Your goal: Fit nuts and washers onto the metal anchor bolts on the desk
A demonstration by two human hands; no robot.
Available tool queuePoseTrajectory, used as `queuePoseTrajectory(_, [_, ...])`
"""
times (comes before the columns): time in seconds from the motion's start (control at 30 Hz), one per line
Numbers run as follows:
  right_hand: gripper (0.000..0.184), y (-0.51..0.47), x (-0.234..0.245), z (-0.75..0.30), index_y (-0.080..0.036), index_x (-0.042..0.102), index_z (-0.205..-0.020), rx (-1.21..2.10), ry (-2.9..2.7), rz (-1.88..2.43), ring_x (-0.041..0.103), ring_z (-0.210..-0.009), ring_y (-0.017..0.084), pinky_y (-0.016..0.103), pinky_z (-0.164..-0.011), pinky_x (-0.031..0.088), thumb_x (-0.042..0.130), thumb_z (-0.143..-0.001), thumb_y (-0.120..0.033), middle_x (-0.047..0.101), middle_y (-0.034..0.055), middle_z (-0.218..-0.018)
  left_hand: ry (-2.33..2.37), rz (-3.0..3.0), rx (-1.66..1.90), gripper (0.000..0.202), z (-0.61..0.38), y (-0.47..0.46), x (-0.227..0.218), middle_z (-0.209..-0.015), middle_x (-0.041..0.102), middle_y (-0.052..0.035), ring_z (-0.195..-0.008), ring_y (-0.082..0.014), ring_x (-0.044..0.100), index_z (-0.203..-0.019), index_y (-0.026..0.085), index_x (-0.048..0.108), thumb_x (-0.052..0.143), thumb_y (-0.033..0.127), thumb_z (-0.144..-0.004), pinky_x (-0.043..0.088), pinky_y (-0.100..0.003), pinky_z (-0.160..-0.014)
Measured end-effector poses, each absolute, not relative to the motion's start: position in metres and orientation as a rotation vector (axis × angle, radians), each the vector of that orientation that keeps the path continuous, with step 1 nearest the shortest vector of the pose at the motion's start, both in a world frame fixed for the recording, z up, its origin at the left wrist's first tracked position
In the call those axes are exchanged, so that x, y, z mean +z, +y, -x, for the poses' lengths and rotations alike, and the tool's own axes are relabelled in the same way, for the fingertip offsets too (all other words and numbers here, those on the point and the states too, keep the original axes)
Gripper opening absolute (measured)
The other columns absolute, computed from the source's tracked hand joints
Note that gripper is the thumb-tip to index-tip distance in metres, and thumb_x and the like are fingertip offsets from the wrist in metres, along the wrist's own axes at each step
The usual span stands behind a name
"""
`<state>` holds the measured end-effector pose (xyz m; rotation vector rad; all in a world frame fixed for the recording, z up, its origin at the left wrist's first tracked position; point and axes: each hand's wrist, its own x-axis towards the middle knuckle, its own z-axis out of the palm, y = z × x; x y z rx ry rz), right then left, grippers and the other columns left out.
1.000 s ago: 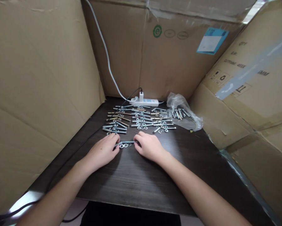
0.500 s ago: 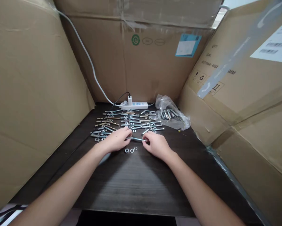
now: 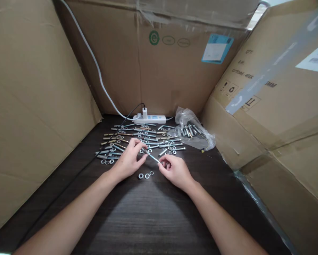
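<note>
A slim silver bolt (image 3: 153, 157) slants between my two hands, held just above the dark table. My left hand (image 3: 130, 159) pinches its far left end between thumb and fingers. The near right end is in the closed fingers of my right hand (image 3: 176, 170), which hide its tip. Just below the bolt, a nut (image 3: 140, 176), a flat washer (image 3: 147, 176) and a thinner ring (image 3: 151, 173) lie in a short row. Beyond my hands, several rows of bolts, metal sleeves, nuts and washers (image 3: 145, 135) are spread out.
A clear plastic bag (image 3: 201, 141) with more bolts lies at the back right. Behind the rows is a white power strip (image 3: 156, 119) with a plug; a black cable (image 3: 81, 170) runs down the left. Cardboard walls (image 3: 116, 67) enclose the table (image 3: 148, 219) on three sides.
The bolt has gone from nearly level to slanted, its left end raised away from me. My left hand has shifted up and left with it. The view has moved slightly.
</note>
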<state>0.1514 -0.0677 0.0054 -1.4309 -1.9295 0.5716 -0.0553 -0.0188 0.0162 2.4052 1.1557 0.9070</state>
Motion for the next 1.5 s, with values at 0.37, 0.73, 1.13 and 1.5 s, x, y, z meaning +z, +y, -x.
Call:
queuePoseTrajectory(0.37, [0.022, -0.073, -0.001, -0.136, -0.016, 0.063, -0.082, 1.222, -1.413, 1.345, 0.047, -0.045, 0.008, 0.02, -0.042, 0.035, 0.062, -0.077, -0.037, 0.057, -0.0003, -0.065, 1.23, -2.255, 0.922, 0.016, 0.058, -0.021, 0.02, -0.101, 0.046, -0.0029, -0.086, -0.0148, 0.051, -0.103, 0.021, 0.051, 0.046, 0.027, -0.09, 0.046, -0.03, -0.081])
queuePoseTrajectory(0.73, [0.036, -0.069, 0.005, -0.139, -0.014, 0.064, -0.088, 1.56, -0.917, 1.137, 0.042, -0.043, 0.003, 0.015, -0.036, 0.022, 0.07, -0.071, -0.045, 0.06, 0.0008, -0.074, 1.095, -2.232, 1.109, 0.05, 0.057, -0.027, 0.02, -0.105, 0.042, -0.0055, -0.09, -0.0172, 0.047, -0.129, 0.024, 0.03, 0.053, 0.025, -0.084, 0.045, -0.035, -0.085])
queuePoseTrajectory(1.13, [0.034, -0.073, 0.004, -0.137, -0.015, 0.059, -0.09, 1.575, -1.036, 1.056, 0.045, -0.046, 0.005, 0.017, -0.04, 0.029, 0.07, -0.072, -0.042, 0.063, 0.0018, -0.074, 0.863, -2.369, 1.028, 0.084, 0.051, -0.036, 0.021, -0.118, 0.04, -0.0099, -0.092, -0.0195, 0.048, -0.14, 0.026, 0.016, 0.069, 0.03, -0.074, 0.047, -0.043, -0.088])
queuePoseTrajectory(1.5, [0.032, -0.076, 0.002, -0.135, -0.018, 0.056, -0.09, 1.475, -1.274, 1.02, 0.052, -0.046, 0.007, 0.019, -0.039, 0.031, 0.064, -0.077, -0.046, 0.065, 0.0028, -0.081, 0.883, -2.491, 0.991, 0.088, 0.048, -0.037, 0.019, -0.126, 0.038, -0.0123, -0.098, -0.0214, 0.05, -0.141, 0.025, 0.011, 0.067, 0.025, -0.074, 0.047, -0.043, -0.09])
